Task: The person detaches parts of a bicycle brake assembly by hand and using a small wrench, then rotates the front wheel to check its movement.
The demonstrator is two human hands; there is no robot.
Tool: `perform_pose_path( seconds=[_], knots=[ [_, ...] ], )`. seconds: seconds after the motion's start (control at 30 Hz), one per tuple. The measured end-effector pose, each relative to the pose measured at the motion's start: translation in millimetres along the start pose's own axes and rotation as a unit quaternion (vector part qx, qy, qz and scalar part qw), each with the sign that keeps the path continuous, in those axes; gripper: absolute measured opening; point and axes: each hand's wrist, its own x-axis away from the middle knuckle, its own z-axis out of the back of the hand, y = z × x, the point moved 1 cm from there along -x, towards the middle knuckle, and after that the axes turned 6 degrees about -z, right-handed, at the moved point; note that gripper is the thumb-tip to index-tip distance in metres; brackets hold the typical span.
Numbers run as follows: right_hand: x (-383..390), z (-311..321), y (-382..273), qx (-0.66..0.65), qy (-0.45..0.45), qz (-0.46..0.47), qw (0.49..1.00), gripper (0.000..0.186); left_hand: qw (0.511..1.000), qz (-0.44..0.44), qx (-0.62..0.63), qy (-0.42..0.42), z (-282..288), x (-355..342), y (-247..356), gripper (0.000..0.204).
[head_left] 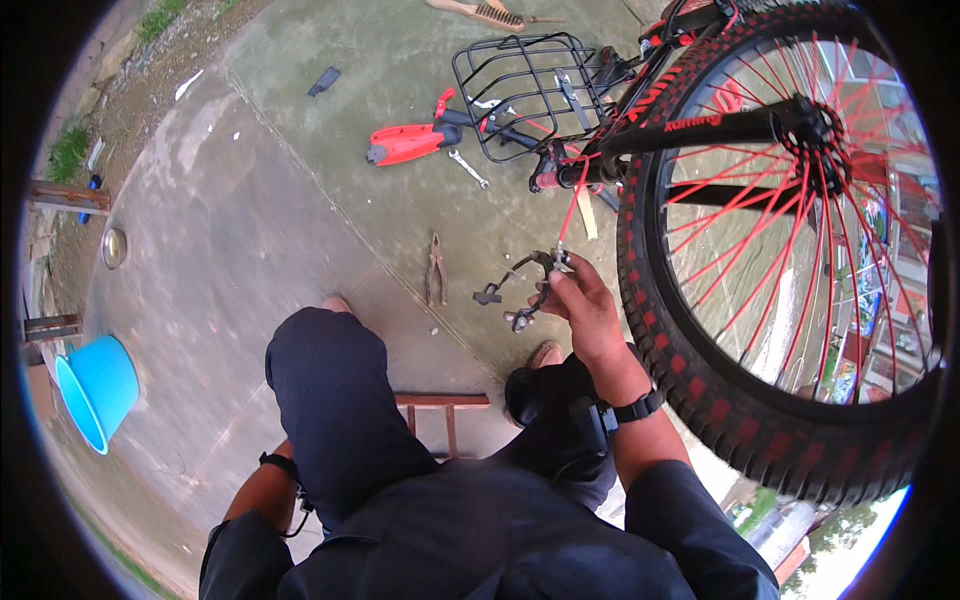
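My right hand point(585, 310) grips a black bicycle brake caliper point(540, 268) between thumb and fingers. Its two curved arms spread to the left, with a brake pad point(488, 295) on one end. From the caliper a taut red cable point(572, 215) runs up to the upturned bike. Just right of that hand stands the black-and-red tyre point(655, 330) of the wheel. Of my left arm only the forearm point(262, 490) shows, with a dark band at the wrist; my left thigh hides the hand.
Pliers point(436, 270), a wrench point(468, 169) and a red-and-black tool case point(410, 143) lie on the concrete. A black wire basket point(530, 90) is on the bike's front. A wire brush point(485, 14) lies far off. At left stands a blue bucket point(105, 390); a wooden stool point(440, 401) is between my legs.
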Motion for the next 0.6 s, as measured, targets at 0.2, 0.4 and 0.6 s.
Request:
perform_pose_path(
  seconds=[0.2,0.4,0.6],
  knots=[
    [-11,-30,-7,-0.05,-0.025,-0.014,0.998,0.037,0.986,0.015,0.034,0.162,62,1,-15,0.032],
    [-33,-74,-39,-0.153,-0.025,-0.03,0.987,0.034,0.877,-0.011,0.261,0.404,158,29,45,0.036],
    [-37,-93,-77,-0.274,-0.023,-0.019,0.961,0.035,0.84,-0.243,0.323,0.362,204,64,181,0.041]
  ],
)
